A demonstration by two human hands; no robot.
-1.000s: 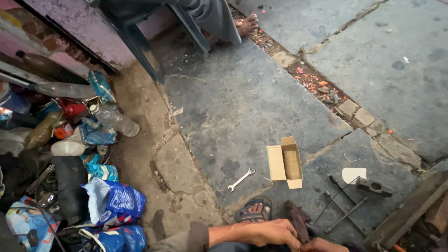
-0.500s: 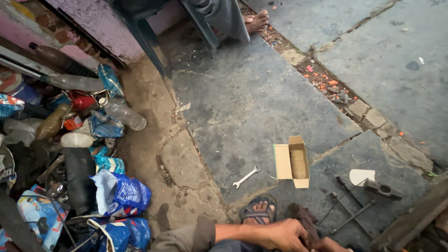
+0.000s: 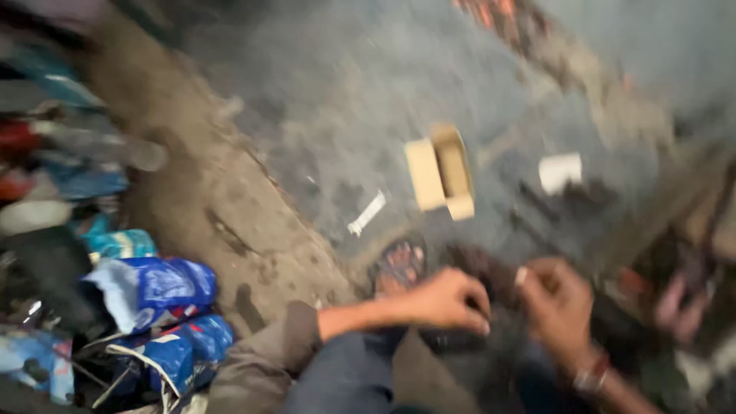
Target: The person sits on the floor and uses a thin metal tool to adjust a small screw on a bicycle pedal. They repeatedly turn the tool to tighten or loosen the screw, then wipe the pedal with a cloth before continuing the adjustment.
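The whole head view is smeared by motion. My left hand (image 3: 448, 300) reaches in from the bottom, its fingers curled down onto a dark metal part (image 3: 491, 274) lying on the stone floor. Just right of that part is my right hand (image 3: 556, 307), fingers bent, with a small pale bit (image 3: 521, 276) at its fingertips; the blur hides whether it grips anything. A band sits on the right wrist. My sandalled foot (image 3: 399, 264) rests just left of the hands.
An open cardboard box (image 3: 441, 172) lies on the grey slabs beyond my hands, with a small wrench (image 3: 366, 213) to its left and a white scrap (image 3: 560, 170) to its right. Blue bags (image 3: 153, 287), bottles and clutter fill the left side. Dark tools lie at right.
The camera has swung down and closer, blurring the picture. Both hands now sit higher in the frame and my right hand shows fully. The box and wrench lie where they were.
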